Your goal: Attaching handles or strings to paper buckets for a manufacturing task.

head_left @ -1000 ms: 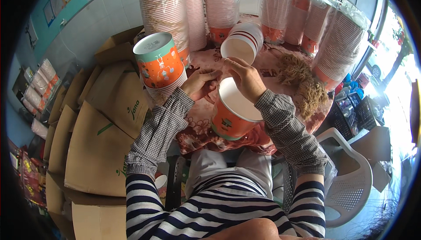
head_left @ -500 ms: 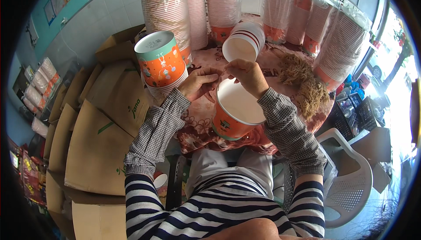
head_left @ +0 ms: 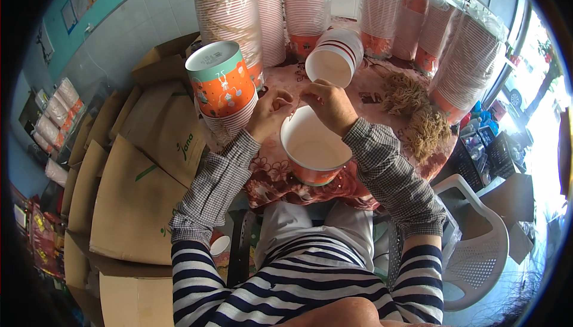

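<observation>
**Little Elbow Room Here**

From where I stand, the orange paper bucket [head_left: 316,139] sits upright near the close edge of the table, its white mouth open toward the person. Both hands are raised by its far rim. The left hand [head_left: 270,113] has curled fingers, the thumb near the index; I can't tell whether anything is caught in them. The right hand [head_left: 330,107] has its fingertips drawn together in a pinch (a thin strand might be there, but I can't make one out).

Things crowd in all round. An upside-down bucket stack [head_left: 221,85], orange with a green band, stands just beside the left wrist. Right beyond the hands, some nested white buckets [head_left: 331,64] lie on their side, blocking the middle of the flowered red cloth [head_left: 268,180]. A shaggy heap of tan twine [head_left: 418,118] takes up the right side, and tall wrapped stacks [head_left: 230,19] wall off the back. Folded cardboard boxes [head_left: 140,198] press in at the left; a white plastic chair [head_left: 471,264] and dark crates [head_left: 501,151] fill the right.
</observation>
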A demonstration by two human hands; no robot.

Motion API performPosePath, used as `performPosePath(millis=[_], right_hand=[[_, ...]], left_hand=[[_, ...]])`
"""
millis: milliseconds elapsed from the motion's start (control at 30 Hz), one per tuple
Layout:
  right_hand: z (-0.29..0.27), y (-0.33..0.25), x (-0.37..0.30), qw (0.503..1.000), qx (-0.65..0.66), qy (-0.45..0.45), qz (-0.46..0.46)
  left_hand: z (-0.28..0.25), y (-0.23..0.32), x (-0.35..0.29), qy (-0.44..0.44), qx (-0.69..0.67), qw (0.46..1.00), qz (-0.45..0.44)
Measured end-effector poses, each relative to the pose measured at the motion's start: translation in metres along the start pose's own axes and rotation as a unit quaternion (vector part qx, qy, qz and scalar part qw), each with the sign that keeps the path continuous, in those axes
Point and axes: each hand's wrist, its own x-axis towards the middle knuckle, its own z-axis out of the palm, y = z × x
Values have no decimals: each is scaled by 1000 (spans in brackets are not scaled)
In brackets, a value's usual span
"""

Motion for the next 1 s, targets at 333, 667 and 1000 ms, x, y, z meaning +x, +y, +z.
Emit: performPosePath(millis=[333, 667, 1000], right_hand=[[8, 4, 14, 999, -14, 8, -38], [20, 11, -2, 993, -109, 11, -44], [7, 7, 6, 916, -356, -12, -182]], left_hand=[[4, 2, -10, 50, 299, 951, 65], [-12, 8, -13, 80, -192, 960, -186], [-5, -6, -9, 112, -226, 957, -145]])
